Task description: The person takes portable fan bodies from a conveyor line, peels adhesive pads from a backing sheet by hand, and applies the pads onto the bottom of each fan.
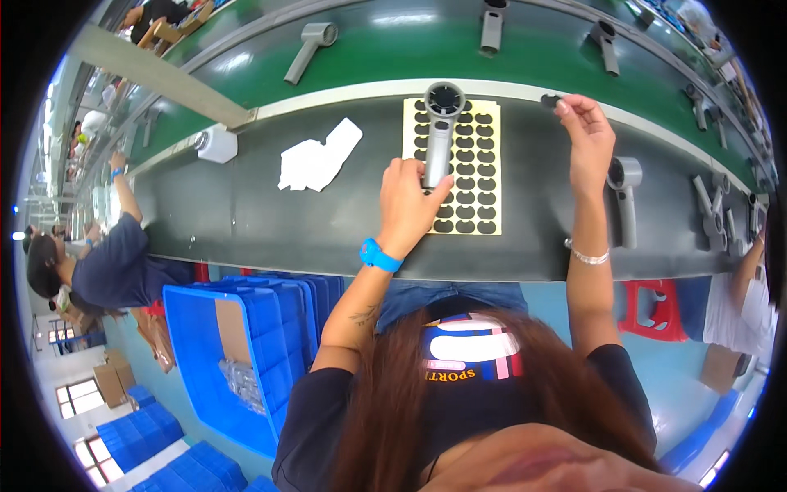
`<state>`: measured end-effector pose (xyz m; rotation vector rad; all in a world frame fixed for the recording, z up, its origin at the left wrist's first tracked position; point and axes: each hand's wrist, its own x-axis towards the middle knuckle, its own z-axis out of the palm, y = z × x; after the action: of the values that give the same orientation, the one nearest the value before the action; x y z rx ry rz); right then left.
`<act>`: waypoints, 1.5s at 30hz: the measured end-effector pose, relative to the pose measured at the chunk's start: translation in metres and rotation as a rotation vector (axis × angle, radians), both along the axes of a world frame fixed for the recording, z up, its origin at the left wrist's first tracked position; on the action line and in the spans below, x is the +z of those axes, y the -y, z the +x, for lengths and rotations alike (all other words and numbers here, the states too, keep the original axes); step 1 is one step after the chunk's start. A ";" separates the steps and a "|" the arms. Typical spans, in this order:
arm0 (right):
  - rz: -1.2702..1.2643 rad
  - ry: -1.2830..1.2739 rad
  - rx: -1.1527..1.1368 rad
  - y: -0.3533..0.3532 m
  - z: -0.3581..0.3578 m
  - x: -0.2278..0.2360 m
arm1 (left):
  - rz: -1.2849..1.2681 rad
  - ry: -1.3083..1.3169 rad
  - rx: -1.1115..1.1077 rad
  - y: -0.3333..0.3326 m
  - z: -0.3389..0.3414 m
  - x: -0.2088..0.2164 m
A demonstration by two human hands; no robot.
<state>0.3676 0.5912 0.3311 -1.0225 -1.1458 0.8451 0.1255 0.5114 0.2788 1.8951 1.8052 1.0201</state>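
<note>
My left hand [407,203] is closed round the lower handle of a grey handheld fan [439,146]. The fan's round head, dark inside, points away from me. Under it lies a pale yellow sheet [490,231] with rows of black notched stickers [465,170]; the fan and my hand hide part of them. To the right, my right hand [589,135] is raised and pinches one small black sticker [551,101] between thumb and fingertip. That sticker is held apart from the fan. Beside my right wrist, a second grey fan [626,197] lies on the dark bench.
Crumpled white paper [316,160] and a white bottle [217,144] are on the bench to the left. Along the green conveyor [393,53] lie several more fans. Blue crates [238,353] stand below at left, a red stool [653,310] at right. Co-workers sit on both sides.
</note>
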 end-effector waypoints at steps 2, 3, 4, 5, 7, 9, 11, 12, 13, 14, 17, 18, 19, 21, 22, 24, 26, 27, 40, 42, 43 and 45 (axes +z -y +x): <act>0.024 0.040 -0.004 0.025 -0.006 0.010 | -0.041 0.185 0.103 -0.004 0.003 0.011; 0.102 0.069 0.008 0.036 -0.009 0.013 | 0.016 0.309 0.122 -0.009 0.001 0.011; 0.178 0.099 0.021 0.045 -0.010 0.015 | 0.070 0.434 0.141 -0.019 0.000 0.011; 0.191 0.155 0.020 0.053 -0.010 0.014 | 0.092 0.661 0.095 -0.029 0.001 0.015; 0.168 0.118 0.012 0.070 -0.014 0.018 | 0.130 0.939 0.023 -0.048 0.005 0.032; 0.160 0.097 -0.008 0.081 -0.016 0.019 | 0.243 0.900 -0.064 -0.051 0.014 0.054; 0.147 0.075 -0.021 0.093 -0.017 0.028 | 0.434 0.732 -0.190 -0.046 0.013 0.067; 0.136 0.055 -0.038 0.099 -0.016 0.032 | 0.510 0.672 -0.191 -0.035 0.014 0.076; 0.136 0.031 -0.025 0.104 -0.015 0.033 | 0.544 0.597 -0.225 -0.026 0.011 0.079; 0.132 0.002 -0.004 0.109 -0.014 0.034 | 0.572 0.522 -0.262 -0.018 0.008 0.080; 0.118 -0.018 0.057 0.118 -0.024 0.037 | 0.498 0.416 -0.303 0.010 -0.001 0.082; 0.101 -0.062 0.140 0.119 -0.034 0.039 | 0.475 0.359 -0.321 0.016 -0.003 0.080; 0.084 -0.105 0.222 0.121 -0.042 0.039 | 0.458 0.359 -0.316 0.022 -0.003 0.076; 0.024 -0.113 0.313 0.120 -0.055 0.034 | 0.334 0.406 -0.331 0.031 -0.002 0.069; -0.002 -0.121 0.352 0.120 -0.061 0.031 | 0.322 0.409 -0.329 0.034 -0.002 0.067; -0.018 -0.107 0.371 0.121 -0.068 0.027 | 0.262 0.496 -0.334 0.037 0.000 0.065; -0.045 -0.046 0.372 0.122 -0.071 0.027 | 0.190 0.558 -0.340 0.040 -0.001 0.062; -0.052 -0.056 0.359 0.123 -0.073 0.027 | 0.126 0.616 -0.345 0.041 -0.001 0.061; -0.037 -0.147 0.292 0.126 -0.078 0.022 | -0.038 0.930 -0.501 0.042 -0.001 0.061; -0.035 -0.135 0.283 0.126 -0.079 0.023 | -0.077 0.955 -0.502 0.042 -0.001 0.061; -0.036 -0.136 0.283 0.126 -0.079 0.023 | -0.078 0.955 -0.501 0.042 -0.002 0.061; -0.025 -0.118 0.282 0.125 -0.078 0.022 | -0.078 0.944 -0.519 0.040 -0.003 0.060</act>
<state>0.2899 0.4660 0.3527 -0.8296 -1.1964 1.1303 0.1227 0.4715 0.3393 1.3318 0.7567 1.2875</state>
